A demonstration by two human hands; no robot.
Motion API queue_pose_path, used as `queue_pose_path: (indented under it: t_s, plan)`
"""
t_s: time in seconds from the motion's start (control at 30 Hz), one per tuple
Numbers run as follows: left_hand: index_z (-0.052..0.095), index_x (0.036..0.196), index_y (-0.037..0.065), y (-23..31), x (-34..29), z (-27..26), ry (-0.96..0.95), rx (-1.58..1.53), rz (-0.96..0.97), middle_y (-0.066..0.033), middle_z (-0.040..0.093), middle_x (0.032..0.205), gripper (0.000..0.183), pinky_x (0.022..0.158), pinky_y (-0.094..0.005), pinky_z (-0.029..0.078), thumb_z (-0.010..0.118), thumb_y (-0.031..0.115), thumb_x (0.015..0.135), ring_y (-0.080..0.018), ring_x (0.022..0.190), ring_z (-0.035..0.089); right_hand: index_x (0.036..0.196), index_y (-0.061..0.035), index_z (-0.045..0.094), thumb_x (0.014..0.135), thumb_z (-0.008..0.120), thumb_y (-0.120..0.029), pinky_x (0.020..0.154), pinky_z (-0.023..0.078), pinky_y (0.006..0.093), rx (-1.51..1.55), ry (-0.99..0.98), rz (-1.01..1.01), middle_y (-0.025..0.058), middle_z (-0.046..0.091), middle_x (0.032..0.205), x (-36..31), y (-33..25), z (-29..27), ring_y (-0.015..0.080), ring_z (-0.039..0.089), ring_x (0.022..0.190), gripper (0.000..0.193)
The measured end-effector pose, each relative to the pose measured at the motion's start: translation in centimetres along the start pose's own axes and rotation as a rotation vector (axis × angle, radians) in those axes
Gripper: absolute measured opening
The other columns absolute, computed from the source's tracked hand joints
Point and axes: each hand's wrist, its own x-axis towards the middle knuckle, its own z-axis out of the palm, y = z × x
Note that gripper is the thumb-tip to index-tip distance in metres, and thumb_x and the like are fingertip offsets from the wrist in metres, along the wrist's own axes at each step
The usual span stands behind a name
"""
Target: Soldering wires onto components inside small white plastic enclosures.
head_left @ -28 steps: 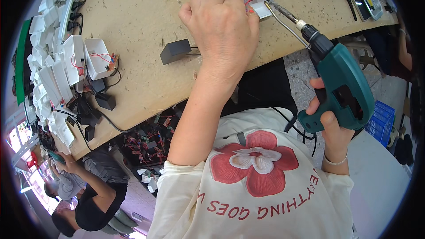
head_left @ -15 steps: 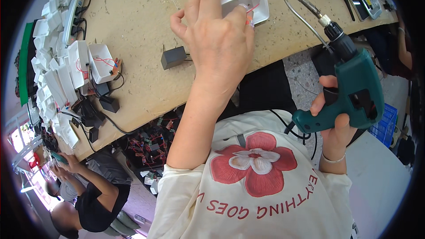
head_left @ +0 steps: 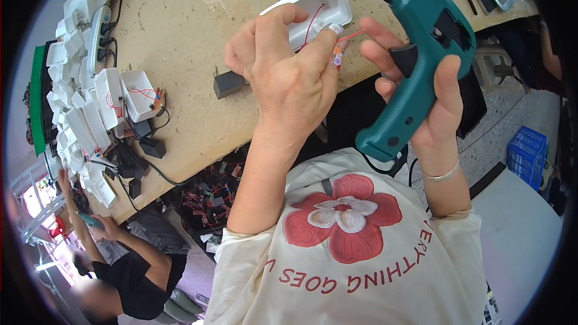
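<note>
My left hand (head_left: 283, 78) reaches over a white plastic box (head_left: 331, 3) on the table, its other fingers lying across the near side. Thumb and forefinger are pinched together on a red wire (head_left: 354, 35), whose end pokes out to the right. Another stretch of red wire (head_left: 312, 21) rises from inside the box. My right hand (head_left: 442, 102) holds a green soldering gun (head_left: 415, 54) by its handle, with the fingers near the black trigger. The gun points up and left, above the box; its tip lies beyond the upper edge of the picture.
Left of the box lies a black block-shaped adapter (head_left: 230, 85). Open white boxes with red wires (head_left: 141, 99), black adapters (head_left: 152, 146) and a power strip (head_left: 99, 39) crowd the left side. A blue crate (head_left: 526, 156) stands at right. A co-worker (head_left: 141, 277) is at lower left.
My right hand has brought the soldering gun left and up, close to my left hand. The white box has shifted slightly left and tilted, so more red wire shows.
</note>
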Motion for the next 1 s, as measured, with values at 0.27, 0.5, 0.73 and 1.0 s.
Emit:
queue_pose_path:
  t_s: [0.27, 0.5, 0.73, 1.0]
  plan:
    - [0.061, 0.075, 0.014, -1.1, -0.2, 0.7, 0.036, -0.060, 0.127, 0.0027, 0.054, 0.081, 0.019, 0.070, -0.0344, 0.024, 0.066, 0.010, 0.057, -0.0165, 0.075, 0.048, 0.131, -0.0026, 0.027, 0.086, 0.045, -0.044, 0.075, 0.051, 0.0300, 0.061, 0.063, 0.038, 0.0239, 0.040, 0.124, 0.9, 0.4, 0.1, 0.0299, 0.045, 0.115, 0.064]
    - [0.057, 0.078, 0.011, -1.2, -0.1, 1.4, 0.182, -0.176, 0.118, 0.0014, 0.055, 0.080, 0.020, 0.068, -0.0343, 0.024, 0.065, 0.008, 0.059, -0.0167, 0.070, 0.048, 0.133, -0.0026, 0.024, 0.085, 0.043, -0.047, 0.073, 0.052, 0.0285, -0.006, 0.053, 0.036, 0.0254, 0.034, 0.129, 1.4, 0.0, 0.3, 0.0302, 0.042, 0.117, 0.068]
    - [0.059, 0.080, 0.006, -0.9, 1.1, 0.8, 0.078, 0.122, -0.013, -0.0045, 0.056, 0.096, 0.016, 0.080, -0.0368, 0.024, 0.063, 0.011, 0.066, -0.0196, 0.089, 0.047, 0.132, -0.0001, 0.024, 0.081, 0.053, -0.048, 0.060, 0.050, 0.0239, -0.284, 0.034, -0.099, 0.0251, 0.034, 0.129, -1.3, -1.5, -1.7, 0.0205, 0.059, 0.087, 0.076]
    - [0.057, 0.072, 0.006, -1.3, 1.6, 1.9, 0.033, 0.134, -0.015, -0.0004, 0.052, 0.095, 0.012, 0.084, -0.0457, 0.024, 0.062, 0.011, 0.061, -0.0194, 0.091, 0.049, 0.122, 0.0067, 0.035, 0.068, 0.070, -0.044, 0.048, 0.047, 0.0220, -0.520, 0.235, -0.137, 0.0212, 0.051, 0.113, -6.1, -3.0, -2.5, 0.0148, 0.057, 0.061, 0.081]
